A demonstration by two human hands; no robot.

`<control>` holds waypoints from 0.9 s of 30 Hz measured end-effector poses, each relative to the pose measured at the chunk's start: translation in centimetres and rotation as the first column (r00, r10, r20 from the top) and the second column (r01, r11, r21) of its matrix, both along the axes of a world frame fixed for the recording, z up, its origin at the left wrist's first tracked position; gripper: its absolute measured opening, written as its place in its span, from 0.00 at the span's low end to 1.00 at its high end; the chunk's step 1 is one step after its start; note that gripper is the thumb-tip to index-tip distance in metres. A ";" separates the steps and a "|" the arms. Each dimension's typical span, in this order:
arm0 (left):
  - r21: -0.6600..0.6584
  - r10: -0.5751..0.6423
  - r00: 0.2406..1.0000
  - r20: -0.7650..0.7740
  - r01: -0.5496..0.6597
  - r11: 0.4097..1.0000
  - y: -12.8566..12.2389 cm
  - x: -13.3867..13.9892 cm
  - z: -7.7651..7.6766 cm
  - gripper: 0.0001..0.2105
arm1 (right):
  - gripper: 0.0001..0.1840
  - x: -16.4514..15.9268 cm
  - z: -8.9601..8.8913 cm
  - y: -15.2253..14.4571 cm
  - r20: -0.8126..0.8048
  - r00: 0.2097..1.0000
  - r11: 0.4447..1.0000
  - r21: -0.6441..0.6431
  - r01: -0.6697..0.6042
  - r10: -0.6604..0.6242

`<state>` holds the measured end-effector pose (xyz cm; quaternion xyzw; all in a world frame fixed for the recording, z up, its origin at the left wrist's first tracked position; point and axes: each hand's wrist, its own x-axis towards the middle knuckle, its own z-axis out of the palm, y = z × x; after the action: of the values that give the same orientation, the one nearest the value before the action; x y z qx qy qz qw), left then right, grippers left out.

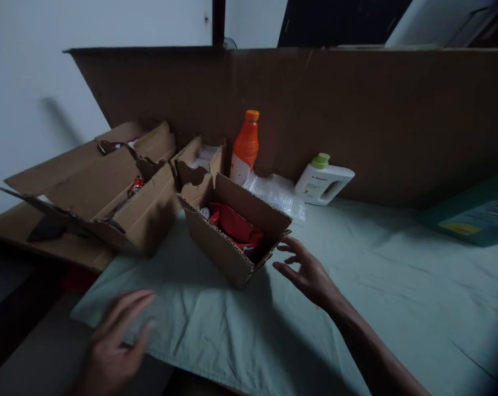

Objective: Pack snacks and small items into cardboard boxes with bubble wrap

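A small open cardboard box [220, 247] stands near the middle of the cloth, with a red packet [236, 224] lying inside it. My right hand [304, 272] is at the box's right corner, fingers apart and reaching toward its edge; whether the fingertips touch the cardboard I cannot tell. Nothing shows in that hand. Over the table's front left edge hangs my left hand [119, 335], slightly blurred, its thumb and fingers apart with nothing between them. It is away from the box.
Larger open cardboard boxes [150, 220] stand at the left. Behind are an orange bottle [245, 146], bubble wrap [280, 195] and a white jug with a green cap [315, 184]. A green package [480, 214] lies far right. A tall cardboard panel [356, 104] closes the back.
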<state>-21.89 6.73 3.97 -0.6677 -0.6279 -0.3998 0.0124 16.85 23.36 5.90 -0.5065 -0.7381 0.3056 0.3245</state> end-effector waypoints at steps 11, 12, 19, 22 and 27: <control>-0.185 0.157 0.915 0.372 -0.093 0.978 7.1 7.9 -3.2 0.27 | 0.23 -9.6 -1.2 0.9 0.079 0.939 0.933 -0.166 -0.320 0.336; -0.164 0.208 0.902 0.378 -0.157 0.974 7.5 7.0 -3.1 0.27 | 0.26 -10.9 -1.2 0.6 0.089 0.942 0.938 -0.159 -0.308 0.324; 0.088 0.459 0.847 0.269 -0.496 0.864 7.7 3.8 -3.6 0.34 | 0.39 -18.3 -3.3 0.4 0.056 0.919 0.915 -0.133 -0.382 0.391; 0.197 0.383 0.904 0.189 -0.417 0.887 6.3 5.9 -3.3 0.25 | 0.41 -18.2 -4.9 0.6 0.023 0.912 0.908 -0.108 -0.405 0.410; 0.153 -0.262 0.963 0.060 0.250 0.956 6.3 10.7 -1.0 0.12 | 0.18 -13.9 -1.3 3.2 -0.075 0.942 0.941 0.111 -0.318 0.327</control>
<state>-11.21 13.08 2.96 -0.7244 -0.5054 -0.4686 -0.0163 2.93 26.57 4.62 -0.3475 -0.8093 0.3415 0.3281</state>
